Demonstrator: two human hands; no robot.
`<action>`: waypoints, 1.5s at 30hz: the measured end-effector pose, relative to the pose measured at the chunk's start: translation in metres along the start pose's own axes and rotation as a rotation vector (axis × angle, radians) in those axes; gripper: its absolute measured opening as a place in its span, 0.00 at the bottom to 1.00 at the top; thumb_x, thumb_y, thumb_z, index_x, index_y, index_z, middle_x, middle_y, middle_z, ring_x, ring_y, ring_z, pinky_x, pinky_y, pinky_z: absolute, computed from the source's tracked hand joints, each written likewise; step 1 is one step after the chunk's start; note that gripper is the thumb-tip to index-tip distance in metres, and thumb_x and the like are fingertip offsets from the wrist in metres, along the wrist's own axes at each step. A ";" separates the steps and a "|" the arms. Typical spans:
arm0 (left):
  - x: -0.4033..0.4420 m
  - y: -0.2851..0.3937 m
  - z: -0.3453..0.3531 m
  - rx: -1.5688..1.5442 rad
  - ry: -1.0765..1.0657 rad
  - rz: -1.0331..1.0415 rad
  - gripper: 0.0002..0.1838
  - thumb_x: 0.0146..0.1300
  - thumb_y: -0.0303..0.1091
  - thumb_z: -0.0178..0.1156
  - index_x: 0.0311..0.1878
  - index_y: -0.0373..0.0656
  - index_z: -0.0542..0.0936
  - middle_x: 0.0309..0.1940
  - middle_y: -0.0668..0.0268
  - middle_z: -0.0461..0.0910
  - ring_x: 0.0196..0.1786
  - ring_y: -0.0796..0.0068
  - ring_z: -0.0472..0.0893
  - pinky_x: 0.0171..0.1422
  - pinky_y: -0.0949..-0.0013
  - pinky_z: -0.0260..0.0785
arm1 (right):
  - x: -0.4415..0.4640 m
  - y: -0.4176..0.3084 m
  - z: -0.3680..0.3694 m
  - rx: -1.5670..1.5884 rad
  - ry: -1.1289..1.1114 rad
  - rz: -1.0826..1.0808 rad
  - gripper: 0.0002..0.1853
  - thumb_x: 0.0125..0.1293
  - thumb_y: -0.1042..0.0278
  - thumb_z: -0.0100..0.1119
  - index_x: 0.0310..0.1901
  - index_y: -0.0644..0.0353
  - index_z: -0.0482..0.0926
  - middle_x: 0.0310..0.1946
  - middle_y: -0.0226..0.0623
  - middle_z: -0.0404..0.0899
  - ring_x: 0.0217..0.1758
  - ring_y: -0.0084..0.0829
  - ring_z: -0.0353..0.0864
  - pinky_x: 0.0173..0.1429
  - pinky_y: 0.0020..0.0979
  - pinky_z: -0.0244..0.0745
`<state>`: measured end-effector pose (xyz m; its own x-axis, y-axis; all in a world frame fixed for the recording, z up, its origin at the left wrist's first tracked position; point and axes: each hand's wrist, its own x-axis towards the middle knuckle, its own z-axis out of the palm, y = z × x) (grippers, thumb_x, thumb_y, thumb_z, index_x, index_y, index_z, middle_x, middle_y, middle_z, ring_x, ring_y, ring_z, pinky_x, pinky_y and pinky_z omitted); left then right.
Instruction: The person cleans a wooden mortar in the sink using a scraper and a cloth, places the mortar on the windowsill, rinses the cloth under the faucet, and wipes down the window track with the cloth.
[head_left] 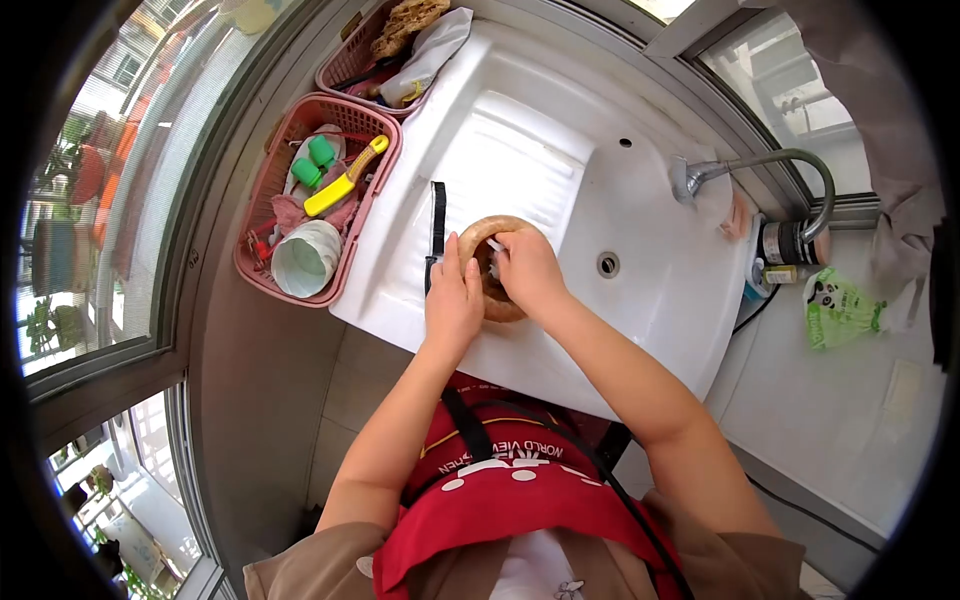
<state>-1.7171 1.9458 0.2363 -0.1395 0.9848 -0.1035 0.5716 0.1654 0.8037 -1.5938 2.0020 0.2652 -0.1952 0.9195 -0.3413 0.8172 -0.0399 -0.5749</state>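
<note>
A round, tan-brown vessel with a thick rim [497,224] and a dark inside sits at the near edge of the white sink's ribbed washboard side [520,150]. My left hand [456,300] is closed against its left side, with the fingers along the rim. Over the opening, my right hand [530,270] is bent, fingertips pinched inside on a small whitish thing that I cannot make out. Just beyond my left fingertips lies a narrow black-and-white strip [438,220]. My hands hide much of the vessel.
At left, a pink basket [250,240] holds a yellow-handled brush or knife [345,180], green caps and a white cup [305,258]. Another pink basket [340,70] stands behind. A faucet [745,165] arches at right, near the drain [608,264] and a green panda bag [838,308].
</note>
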 end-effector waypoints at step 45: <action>0.017 -0.029 0.009 -0.254 0.399 0.282 0.16 0.62 0.39 0.51 0.49 0.40 0.71 0.43 0.51 0.74 0.43 0.48 0.76 0.47 0.56 0.68 | 0.019 -0.113 -0.018 0.893 -0.745 0.104 0.20 0.56 0.74 0.56 0.52 0.62 0.69 0.40 0.39 0.77 0.36 0.26 0.79 0.29 0.28 0.77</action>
<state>-1.7287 1.9582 0.2059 -0.3335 0.8843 0.3267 0.4247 -0.1684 0.8895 -1.6803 2.0312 0.3376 -0.6621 0.4500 -0.5992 0.2340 -0.6354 -0.7358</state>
